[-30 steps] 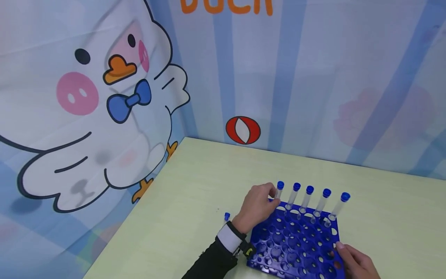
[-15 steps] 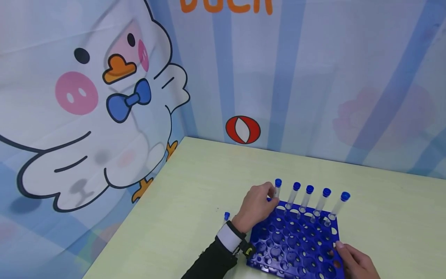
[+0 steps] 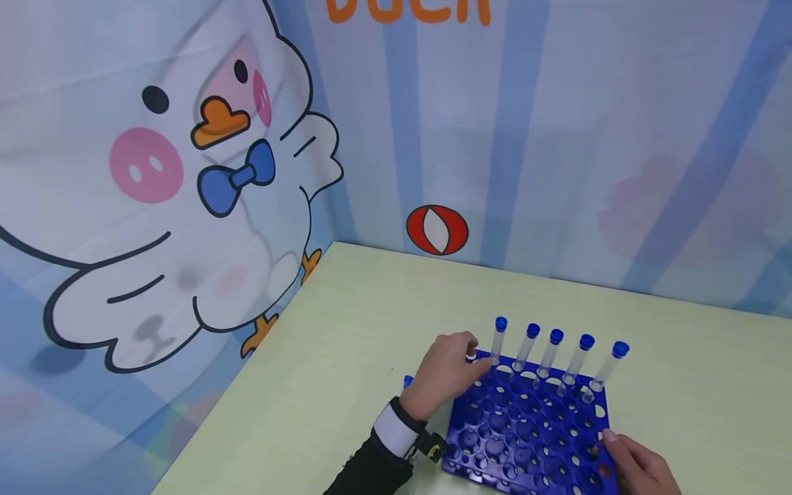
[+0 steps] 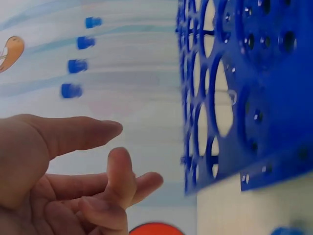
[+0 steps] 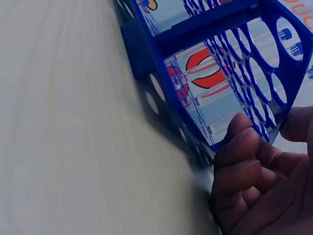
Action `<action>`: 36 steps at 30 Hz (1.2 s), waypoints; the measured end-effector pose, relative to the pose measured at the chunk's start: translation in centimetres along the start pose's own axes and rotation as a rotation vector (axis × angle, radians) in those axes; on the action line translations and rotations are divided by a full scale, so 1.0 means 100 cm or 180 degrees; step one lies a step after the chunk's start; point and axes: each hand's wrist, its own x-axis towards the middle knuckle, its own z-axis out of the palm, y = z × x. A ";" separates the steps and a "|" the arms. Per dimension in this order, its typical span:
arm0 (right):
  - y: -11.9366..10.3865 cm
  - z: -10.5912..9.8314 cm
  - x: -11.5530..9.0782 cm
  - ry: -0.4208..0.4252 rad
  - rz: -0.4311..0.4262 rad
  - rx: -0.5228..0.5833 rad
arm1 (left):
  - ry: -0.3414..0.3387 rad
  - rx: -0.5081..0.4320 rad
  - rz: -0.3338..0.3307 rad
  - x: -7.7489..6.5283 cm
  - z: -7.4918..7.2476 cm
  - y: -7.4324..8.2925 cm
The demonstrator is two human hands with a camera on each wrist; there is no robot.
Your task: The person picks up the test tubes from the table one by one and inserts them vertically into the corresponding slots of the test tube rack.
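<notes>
A blue test tube rack (image 3: 526,430) with many round holes stands on the table. Along its far row, several see-through test tubes with blue caps stand upright, the leftmost test tube (image 3: 498,340) at the far left corner. My left hand (image 3: 444,371) is just left of that tube; in the left wrist view its thumb and fingers (image 4: 116,171) are apart with nothing between them. At the rack's right side, my right hand (image 3: 643,464) grips the edge, thumb on top and fingers curled beneath, as the right wrist view shows on the rack's end (image 5: 288,73).
Another blue-capped tube (image 3: 408,381) is left of the rack, mostly hidden behind my left wrist. The pale yellow table (image 3: 346,323) meets a printed cloth backdrop (image 3: 544,172) at the back and a duck-figure cloth (image 3: 216,275) on the left.
My left hand has let go of the leftmost tube and drawn slightly left, leaving the tube standing in the rack. The right hand keeps its hold. The head view has shifted slightly.
</notes>
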 end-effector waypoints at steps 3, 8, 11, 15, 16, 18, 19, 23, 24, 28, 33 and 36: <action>0.001 0.000 0.000 -0.0026 0.0049 0.0054 | 0.0060 -0.0060 -0.0078 -0.012 -0.009 -0.009; 0.002 -0.001 0.000 -0.0057 0.0070 0.0118 | 0.0160 -0.0141 -0.0185 -0.033 -0.022 -0.030; 0.001 -0.002 0.000 -0.0058 0.0060 0.0156 | 0.0225 -0.0226 -0.0229 -0.044 -0.027 -0.044; 0.001 -0.001 0.001 -0.0042 0.0060 0.0125 | 0.0314 -0.0185 -0.0394 -0.057 -0.028 -0.063; 0.002 -0.001 0.001 -0.0049 0.0052 0.0106 | 0.0313 -0.0121 -0.0446 -0.059 -0.028 -0.067; 0.002 -0.001 0.002 -0.0045 0.0049 0.0051 | 0.0282 0.0039 -0.0559 -0.064 -0.026 -0.073; 0.002 -0.001 0.002 -0.0045 0.0054 0.0027 | 0.0249 0.0113 -0.0600 -0.067 -0.026 -0.076; 0.003 -0.002 0.002 -0.0034 0.0051 0.0010 | 0.0101 0.0348 -0.0709 -0.073 -0.023 -0.084; 0.003 -0.002 0.002 -0.0033 0.0055 0.0002 | 0.0077 0.0360 -0.0735 -0.074 -0.022 -0.085; 0.002 -0.002 0.003 -0.0036 0.0064 0.0014 | 0.0043 0.0334 -0.0840 -0.075 -0.018 -0.090; 0.002 -0.001 0.001 -0.0044 0.0080 -0.0028 | 0.0082 0.0307 -0.0890 -0.073 -0.021 -0.087; 0.000 -0.001 -0.001 -0.0043 0.0070 -0.0043 | 0.0231 0.0195 -0.0765 -0.065 -0.028 -0.079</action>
